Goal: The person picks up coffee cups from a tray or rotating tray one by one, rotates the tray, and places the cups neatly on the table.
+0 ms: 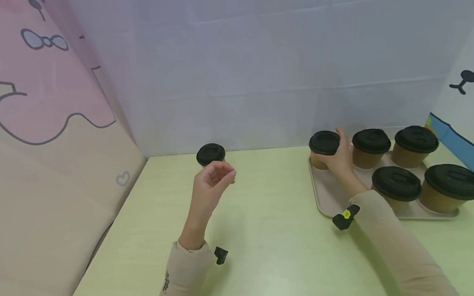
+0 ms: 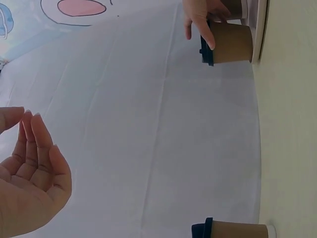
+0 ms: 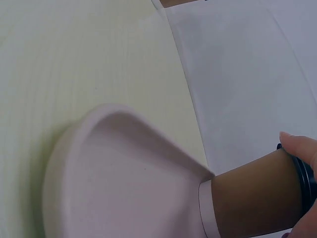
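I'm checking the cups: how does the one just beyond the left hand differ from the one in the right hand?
The lone cup stands on the table; the held cup is on the tray. The right hand grips the held cup around its lid; no hand grips the lone cup. Both are upright, with brown sides and black lids.

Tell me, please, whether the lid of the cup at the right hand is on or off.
On: the head and left wrist views show the black lid covering the top of the brown cup.
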Action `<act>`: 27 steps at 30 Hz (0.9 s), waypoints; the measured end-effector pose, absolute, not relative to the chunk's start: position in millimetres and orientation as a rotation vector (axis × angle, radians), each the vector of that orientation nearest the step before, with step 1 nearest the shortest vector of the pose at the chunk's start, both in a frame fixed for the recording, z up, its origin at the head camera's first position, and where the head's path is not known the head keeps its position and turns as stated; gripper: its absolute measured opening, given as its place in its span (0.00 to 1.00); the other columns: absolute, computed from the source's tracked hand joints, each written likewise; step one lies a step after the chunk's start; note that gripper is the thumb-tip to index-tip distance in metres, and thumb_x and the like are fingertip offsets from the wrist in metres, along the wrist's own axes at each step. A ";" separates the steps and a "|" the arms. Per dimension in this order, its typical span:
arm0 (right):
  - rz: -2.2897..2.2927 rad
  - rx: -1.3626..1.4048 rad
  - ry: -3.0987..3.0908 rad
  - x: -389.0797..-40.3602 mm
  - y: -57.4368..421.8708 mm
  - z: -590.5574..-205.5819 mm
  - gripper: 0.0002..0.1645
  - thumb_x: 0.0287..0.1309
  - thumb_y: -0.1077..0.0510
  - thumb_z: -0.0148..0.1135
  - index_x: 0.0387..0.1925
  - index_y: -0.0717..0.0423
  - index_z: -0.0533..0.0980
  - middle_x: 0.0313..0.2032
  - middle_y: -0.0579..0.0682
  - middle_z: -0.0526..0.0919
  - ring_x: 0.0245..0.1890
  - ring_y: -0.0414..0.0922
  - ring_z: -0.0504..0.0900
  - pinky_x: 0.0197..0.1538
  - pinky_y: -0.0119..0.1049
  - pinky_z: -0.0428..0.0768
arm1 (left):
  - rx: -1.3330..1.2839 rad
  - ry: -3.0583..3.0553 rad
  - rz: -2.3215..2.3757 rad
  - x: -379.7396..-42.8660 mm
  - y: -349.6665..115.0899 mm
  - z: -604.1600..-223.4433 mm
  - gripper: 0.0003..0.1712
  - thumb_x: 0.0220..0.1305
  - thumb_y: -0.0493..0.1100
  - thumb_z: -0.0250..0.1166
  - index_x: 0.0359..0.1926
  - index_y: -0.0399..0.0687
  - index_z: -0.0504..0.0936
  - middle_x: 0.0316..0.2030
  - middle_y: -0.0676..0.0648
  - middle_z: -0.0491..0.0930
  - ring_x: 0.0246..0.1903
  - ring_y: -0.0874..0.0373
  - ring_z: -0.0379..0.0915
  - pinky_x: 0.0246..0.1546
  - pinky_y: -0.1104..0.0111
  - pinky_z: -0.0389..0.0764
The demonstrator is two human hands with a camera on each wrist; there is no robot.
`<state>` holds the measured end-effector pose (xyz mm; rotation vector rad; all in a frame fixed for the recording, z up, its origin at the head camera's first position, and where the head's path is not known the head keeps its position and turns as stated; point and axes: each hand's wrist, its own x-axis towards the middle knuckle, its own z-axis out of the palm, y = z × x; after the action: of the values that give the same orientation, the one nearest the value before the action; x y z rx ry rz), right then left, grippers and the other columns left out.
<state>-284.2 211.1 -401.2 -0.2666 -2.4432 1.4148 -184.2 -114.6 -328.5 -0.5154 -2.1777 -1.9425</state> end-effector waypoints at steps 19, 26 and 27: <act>1.395 -0.263 -2.485 -291.9 218.5 -412.2 0.62 0.42 0.54 0.74 0.71 0.46 0.43 0.68 0.65 0.50 0.68 0.62 0.49 0.66 0.58 0.54 | -0.706 -2.494 -1.682 -186.1 -111.7 -337.2 0.09 0.60 0.40 0.63 0.41 0.45 0.79 0.34 0.45 0.79 0.35 0.58 0.75 0.39 0.67 0.75; 1.407 -0.246 -2.500 -291.1 219.3 -411.8 0.62 0.42 0.55 0.73 0.71 0.47 0.43 0.68 0.66 0.50 0.68 0.62 0.48 0.66 0.58 0.53 | -0.793 -2.530 -1.576 -183.8 -113.2 -337.5 0.10 0.59 0.41 0.63 0.42 0.45 0.79 0.35 0.49 0.80 0.38 0.60 0.76 0.47 0.62 0.75; 1.406 -0.242 -2.501 -291.1 219.4 -412.0 0.62 0.42 0.55 0.74 0.71 0.47 0.43 0.68 0.66 0.50 0.68 0.62 0.48 0.66 0.58 0.53 | -0.797 -2.535 -1.563 -182.6 -113.4 -336.7 0.10 0.59 0.41 0.63 0.42 0.46 0.79 0.35 0.49 0.80 0.38 0.61 0.76 0.47 0.62 0.75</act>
<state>-291.1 219.4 -412.0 -0.2419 -2.5010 1.4063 -182.6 -113.4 -336.7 -0.7973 -2.5354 -1.5627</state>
